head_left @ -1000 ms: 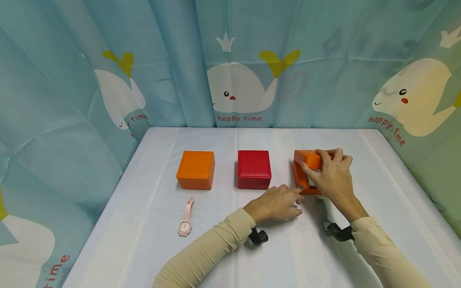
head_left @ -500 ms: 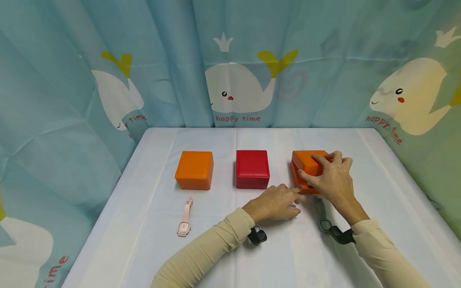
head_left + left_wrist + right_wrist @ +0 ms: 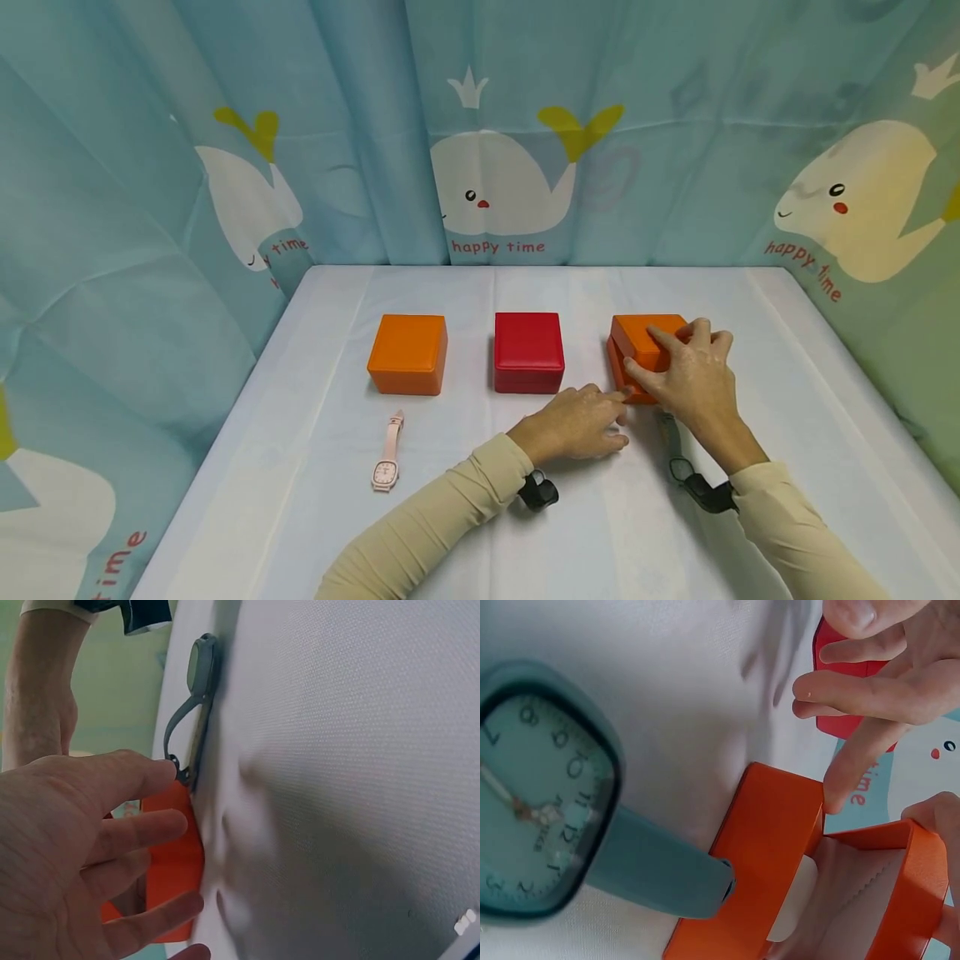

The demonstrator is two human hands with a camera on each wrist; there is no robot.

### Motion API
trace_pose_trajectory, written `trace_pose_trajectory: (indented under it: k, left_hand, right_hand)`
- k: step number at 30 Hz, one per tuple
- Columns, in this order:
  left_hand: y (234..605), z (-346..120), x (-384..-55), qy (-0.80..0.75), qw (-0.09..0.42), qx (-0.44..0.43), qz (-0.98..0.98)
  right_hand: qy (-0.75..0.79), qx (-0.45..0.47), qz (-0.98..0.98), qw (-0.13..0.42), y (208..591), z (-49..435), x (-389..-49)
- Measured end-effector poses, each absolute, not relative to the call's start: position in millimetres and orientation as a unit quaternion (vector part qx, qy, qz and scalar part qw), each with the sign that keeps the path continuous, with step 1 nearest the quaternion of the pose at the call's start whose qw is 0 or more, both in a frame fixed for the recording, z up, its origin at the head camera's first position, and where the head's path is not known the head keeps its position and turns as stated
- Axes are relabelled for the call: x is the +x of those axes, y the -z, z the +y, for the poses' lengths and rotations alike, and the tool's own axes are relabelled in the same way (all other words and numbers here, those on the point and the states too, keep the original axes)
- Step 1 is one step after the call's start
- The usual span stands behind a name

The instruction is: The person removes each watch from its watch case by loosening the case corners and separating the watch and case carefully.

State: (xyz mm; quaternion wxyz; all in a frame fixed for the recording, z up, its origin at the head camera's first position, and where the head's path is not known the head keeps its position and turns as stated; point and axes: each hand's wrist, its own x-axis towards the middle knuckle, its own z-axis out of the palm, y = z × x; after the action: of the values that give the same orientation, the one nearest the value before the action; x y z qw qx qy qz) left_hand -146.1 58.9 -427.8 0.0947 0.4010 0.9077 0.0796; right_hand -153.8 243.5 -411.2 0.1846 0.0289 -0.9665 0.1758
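The orange watch box on the right is partly open, its lid tilted over the base. My right hand grips this lid between thumb and fingers. With its extended index finger, my left hand touches the front left corner of the base; its other fingers are loosely bent. In the right wrist view, a white cushion lies inside the box, below the pale lining. A green watch lies in front of the box, under my right forearm; its dial shows large in the right wrist view.
A red box and another orange box, both closed, stand to the left. A pink watch lies before the left one. Black devices sit at both wrists. A whale-print curtain hangs behind the white table.
The lid of the right orange box has come down and forward under my right hand, covering more of the inside. My left hand has stayed at the base's corner.
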Motion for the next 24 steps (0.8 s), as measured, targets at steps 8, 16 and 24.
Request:
trace_pose_trajectory:
  k: [8,16,24]
  left_hand:
    - [426.4,60.8,-148.2,-0.074,0.088,0.407,0.906]
    - [428.3,61.5,-146.7,-0.072,0.089,0.404,0.907]
    - [429.6,59.4,-146.0,-0.053,0.076,0.405,0.91]
  right_hand:
    - [-0.192,0.014,-0.964,0.183,415.3,243.7,-151.6]
    - [-0.2,0.008,-0.963,0.18,420.5,242.8,-147.2]
    - [-0.215,0.009,-0.958,0.191,426.1,240.1,-146.7]
